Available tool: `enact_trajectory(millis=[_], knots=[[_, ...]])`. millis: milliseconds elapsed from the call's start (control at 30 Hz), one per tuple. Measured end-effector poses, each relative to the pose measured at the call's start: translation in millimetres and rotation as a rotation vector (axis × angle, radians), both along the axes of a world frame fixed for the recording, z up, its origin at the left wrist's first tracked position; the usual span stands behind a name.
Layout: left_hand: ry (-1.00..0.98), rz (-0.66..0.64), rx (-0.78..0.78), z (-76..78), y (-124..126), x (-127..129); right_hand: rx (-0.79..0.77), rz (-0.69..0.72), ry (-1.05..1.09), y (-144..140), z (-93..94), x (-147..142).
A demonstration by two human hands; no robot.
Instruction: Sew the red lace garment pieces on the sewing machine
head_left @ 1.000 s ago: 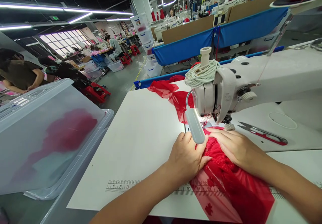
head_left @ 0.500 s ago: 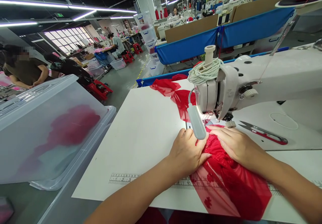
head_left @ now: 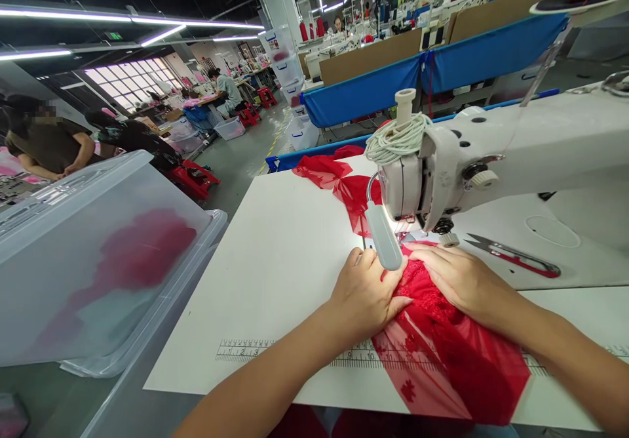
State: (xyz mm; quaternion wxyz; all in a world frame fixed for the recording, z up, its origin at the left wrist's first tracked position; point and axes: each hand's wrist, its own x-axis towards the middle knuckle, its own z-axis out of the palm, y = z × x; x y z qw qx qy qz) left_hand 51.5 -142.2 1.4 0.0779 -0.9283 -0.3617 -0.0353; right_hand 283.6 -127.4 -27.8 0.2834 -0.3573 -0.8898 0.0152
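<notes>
Red sheer fabric (head_left: 472, 366) with floral lace and a gathered band runs under the head of a white sewing machine (head_left: 403, 182). My left hand (head_left: 368, 290) is closed on its left edge, fingers curled and thumb across the gathers. On the right side of the gathers, my right hand (head_left: 457, 274) lies with fingers stretched flat toward the needle area. Both hands are just in front of the presser foot, which is mostly hidden by a grey lamp (head_left: 383, 236). More red fabric (head_left: 351, 192) spreads out behind the needle.
Red-handled thread snips (head_left: 514, 254) lie right of my right hand. A printed ruler (head_left: 246, 349) crosses the white table (head_left: 236, 274) near its front edge. A translucent bin (head_left: 98, 261) stands at left. People sit at far-left workstations; blue cloth (head_left: 363, 97) hangs beyond the table.
The view has shifted very slightly. Both hands and the red fabric stay in nearly the same place at the machine.
</notes>
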Motion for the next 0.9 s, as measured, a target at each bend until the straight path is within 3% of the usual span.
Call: enact_trajectory(millis=[500,733,900], knots=[[-0.019,-0.011,0.016,1.5,3.5,-5.8,0.022,-0.016,0.011,0.7,-2.9,-0.2],[-0.019,-0.172,0.031,1.0,11.6,0.2,0.067,0.010,-0.005,-0.1,1.7,0.7],[-0.064,-0.109,-0.045,6.4,16.0,0.6,0.115,0.030,0.025,-2.8,1.0,3.7]])
